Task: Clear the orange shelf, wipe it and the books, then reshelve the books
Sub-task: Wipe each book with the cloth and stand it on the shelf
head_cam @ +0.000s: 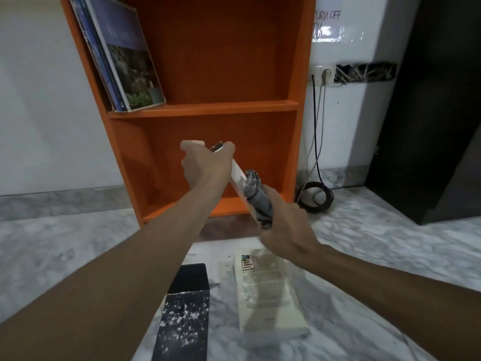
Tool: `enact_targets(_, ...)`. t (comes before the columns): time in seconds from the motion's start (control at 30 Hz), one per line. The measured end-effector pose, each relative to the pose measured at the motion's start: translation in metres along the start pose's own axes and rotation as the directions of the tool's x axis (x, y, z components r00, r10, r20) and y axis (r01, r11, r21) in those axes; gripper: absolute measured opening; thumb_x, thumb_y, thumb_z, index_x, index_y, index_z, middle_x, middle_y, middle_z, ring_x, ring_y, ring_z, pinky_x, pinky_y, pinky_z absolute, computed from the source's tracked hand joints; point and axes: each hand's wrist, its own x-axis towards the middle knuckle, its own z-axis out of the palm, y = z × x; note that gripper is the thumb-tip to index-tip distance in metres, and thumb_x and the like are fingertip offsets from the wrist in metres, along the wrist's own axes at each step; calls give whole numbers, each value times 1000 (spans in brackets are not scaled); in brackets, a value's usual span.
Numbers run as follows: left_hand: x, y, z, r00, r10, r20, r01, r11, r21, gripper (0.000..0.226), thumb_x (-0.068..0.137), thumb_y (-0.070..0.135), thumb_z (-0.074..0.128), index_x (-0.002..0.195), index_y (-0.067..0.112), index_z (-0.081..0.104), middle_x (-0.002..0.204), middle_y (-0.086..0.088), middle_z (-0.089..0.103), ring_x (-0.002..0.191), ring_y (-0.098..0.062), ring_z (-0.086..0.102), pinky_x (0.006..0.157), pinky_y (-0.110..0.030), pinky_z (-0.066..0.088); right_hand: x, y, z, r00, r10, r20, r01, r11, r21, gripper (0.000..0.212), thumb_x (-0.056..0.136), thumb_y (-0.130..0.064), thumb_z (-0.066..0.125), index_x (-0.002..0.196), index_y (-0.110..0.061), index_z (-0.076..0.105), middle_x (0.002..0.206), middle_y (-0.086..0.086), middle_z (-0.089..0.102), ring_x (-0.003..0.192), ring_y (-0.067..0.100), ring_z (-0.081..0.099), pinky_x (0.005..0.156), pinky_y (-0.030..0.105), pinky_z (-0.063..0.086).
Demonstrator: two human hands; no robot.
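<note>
At one o'clock a wall sign [329, 18] reads "TURN OFF", its lower line lost in glare; the spine print on the thin white book [238, 178] at centre and the print on the pale book [268, 295] on the floor at six o'clock are too blurred to read. The left hand [208, 165] curls round the white book's upper end, before the orange shelf [208, 108], while the right hand [286, 230] grips a grey cloth [257, 201] that covers its lower end. Leaning books [130, 61] at eleven o'clock are cut off on top
</note>
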Motion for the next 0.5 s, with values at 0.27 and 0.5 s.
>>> enact_targets(0.27,2,-47,-20,859,-453,239,488,865,-113,74,83,61,59,135,12,43,127,-15,58,114,-37,59,97,-54,49,-14,14,-34,930,318,184,-349,613,709,33,66,-6,77,97,-6,67,90,13,75,83,33,72,77,58,57)
enact_targets(0.5,7,-58,-21,851,-346,395,484,809,-334,53,81,64,58,87,11,58,104,-6,61,88,-30,56,80,-45,46,-31,14,-33,870,399,288,-451,412,792,29,82,-31,74,103,-11,71,97,10,76,91,32,72,87,54,55)
